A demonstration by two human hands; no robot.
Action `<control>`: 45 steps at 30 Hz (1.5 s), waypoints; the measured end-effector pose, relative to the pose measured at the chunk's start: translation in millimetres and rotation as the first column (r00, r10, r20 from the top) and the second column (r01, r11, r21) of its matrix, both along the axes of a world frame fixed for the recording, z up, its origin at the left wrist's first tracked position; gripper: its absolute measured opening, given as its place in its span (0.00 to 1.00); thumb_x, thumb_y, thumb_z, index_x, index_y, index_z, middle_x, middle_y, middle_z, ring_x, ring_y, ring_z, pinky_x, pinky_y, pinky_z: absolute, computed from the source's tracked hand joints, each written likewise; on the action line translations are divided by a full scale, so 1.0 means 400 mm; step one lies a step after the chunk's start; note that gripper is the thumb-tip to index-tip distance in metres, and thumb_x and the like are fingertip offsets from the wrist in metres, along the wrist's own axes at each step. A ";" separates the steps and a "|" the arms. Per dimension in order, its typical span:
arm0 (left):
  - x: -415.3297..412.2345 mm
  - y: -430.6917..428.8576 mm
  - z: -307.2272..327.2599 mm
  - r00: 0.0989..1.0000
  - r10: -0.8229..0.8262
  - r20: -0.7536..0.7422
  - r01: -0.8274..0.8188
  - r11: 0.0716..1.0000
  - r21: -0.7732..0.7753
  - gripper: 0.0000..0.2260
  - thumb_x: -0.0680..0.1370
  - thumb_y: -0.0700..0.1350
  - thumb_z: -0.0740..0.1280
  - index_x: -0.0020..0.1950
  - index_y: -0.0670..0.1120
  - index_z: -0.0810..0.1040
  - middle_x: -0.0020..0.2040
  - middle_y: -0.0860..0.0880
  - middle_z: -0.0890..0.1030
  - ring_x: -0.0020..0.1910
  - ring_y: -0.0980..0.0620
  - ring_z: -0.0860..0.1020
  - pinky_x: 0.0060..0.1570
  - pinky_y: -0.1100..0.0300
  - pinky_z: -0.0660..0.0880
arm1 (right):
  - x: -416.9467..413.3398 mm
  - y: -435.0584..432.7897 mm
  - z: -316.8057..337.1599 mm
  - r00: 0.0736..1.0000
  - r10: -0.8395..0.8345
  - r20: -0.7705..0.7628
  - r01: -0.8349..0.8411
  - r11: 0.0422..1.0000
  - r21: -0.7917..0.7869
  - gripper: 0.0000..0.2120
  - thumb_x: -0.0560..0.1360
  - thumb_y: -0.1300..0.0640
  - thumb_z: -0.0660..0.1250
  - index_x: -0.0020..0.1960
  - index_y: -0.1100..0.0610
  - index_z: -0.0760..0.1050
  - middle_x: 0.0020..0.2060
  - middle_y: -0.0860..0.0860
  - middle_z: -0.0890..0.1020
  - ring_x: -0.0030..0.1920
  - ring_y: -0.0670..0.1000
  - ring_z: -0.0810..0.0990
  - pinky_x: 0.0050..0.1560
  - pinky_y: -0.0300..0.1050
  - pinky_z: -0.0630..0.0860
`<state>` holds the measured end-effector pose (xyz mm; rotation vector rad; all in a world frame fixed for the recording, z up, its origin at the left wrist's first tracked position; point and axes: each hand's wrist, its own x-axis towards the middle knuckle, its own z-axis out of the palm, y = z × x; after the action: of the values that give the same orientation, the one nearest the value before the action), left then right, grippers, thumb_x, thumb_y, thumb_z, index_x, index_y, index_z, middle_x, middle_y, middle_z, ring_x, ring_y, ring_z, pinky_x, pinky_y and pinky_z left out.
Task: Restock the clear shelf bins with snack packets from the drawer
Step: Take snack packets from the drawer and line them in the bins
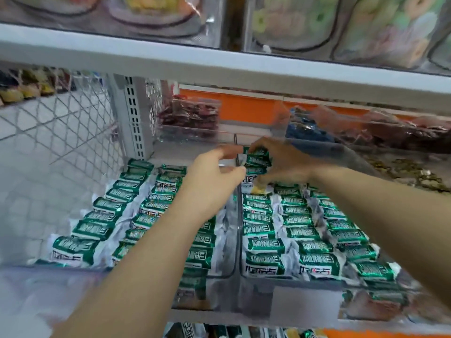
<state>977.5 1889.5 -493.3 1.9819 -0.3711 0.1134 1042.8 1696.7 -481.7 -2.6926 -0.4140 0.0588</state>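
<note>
Holding a small stack of green-and-white foil snack packets (pixel 257 158) near the back edge of the white shelf (pixel 166 152), your right grip (pixel 285 162) curls round it while your left grip (pixel 214 174) pinches its left end. Rows of matching packets (pixel 266 247) fill the two clear plastic bins (pixel 238 240) below.

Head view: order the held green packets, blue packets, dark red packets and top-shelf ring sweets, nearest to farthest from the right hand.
From the right hand:
1. green packets, in its grip.
2. blue packets, just behind it, right.
3. dark red packets, back left.
4. ring sweets, shelf above.
</note>
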 end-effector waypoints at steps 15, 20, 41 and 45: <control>-0.003 -0.006 -0.010 0.999 0.037 0.009 -0.036 0.997 -0.063 0.15 0.79 0.47 0.64 0.64 0.58 0.72 0.46 0.64 0.75 0.38 0.56 0.72 0.25 0.79 0.65 | -0.039 0.007 -0.058 0.982 -0.071 0.175 0.140 0.895 -0.423 0.27 0.79 0.36 0.48 0.76 0.36 0.44 0.78 0.49 0.45 0.76 0.54 0.36 0.74 0.57 0.38; -0.008 -0.004 -0.006 0.999 0.037 0.024 -0.036 0.998 -0.051 0.14 0.79 0.48 0.64 0.64 0.59 0.72 0.51 0.62 0.76 0.36 0.68 0.76 0.29 0.82 0.66 | -0.056 -0.006 -0.038 0.994 -0.003 0.112 0.047 0.918 -0.394 0.33 0.78 0.38 0.57 0.76 0.37 0.43 0.77 0.45 0.41 0.76 0.52 0.37 0.74 0.58 0.44; -0.005 0.000 -0.011 1.000 0.014 -0.020 -0.015 0.996 -0.088 0.14 0.78 0.48 0.64 0.63 0.59 0.72 0.50 0.60 0.78 0.39 0.52 0.76 0.25 0.75 0.68 | -0.011 -0.018 -0.075 0.987 -0.148 -0.059 0.156 0.972 0.173 0.38 0.70 0.46 0.73 0.74 0.43 0.57 0.64 0.54 0.74 0.56 0.53 0.78 0.54 0.44 0.74; -0.008 0.001 -0.008 0.999 0.007 -0.039 -0.011 0.995 -0.100 0.14 0.79 0.47 0.64 0.63 0.59 0.73 0.50 0.61 0.78 0.41 0.51 0.76 0.25 0.76 0.67 | -0.032 -0.018 -0.065 0.980 -0.197 0.032 0.195 0.979 0.056 0.46 0.68 0.40 0.73 0.76 0.42 0.50 0.72 0.50 0.58 0.67 0.53 0.65 0.64 0.44 0.62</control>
<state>974.3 1890.0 -496.5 1.8843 -0.3256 0.0972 1030.0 1689.6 -507.9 -2.6712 -0.1566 -0.0589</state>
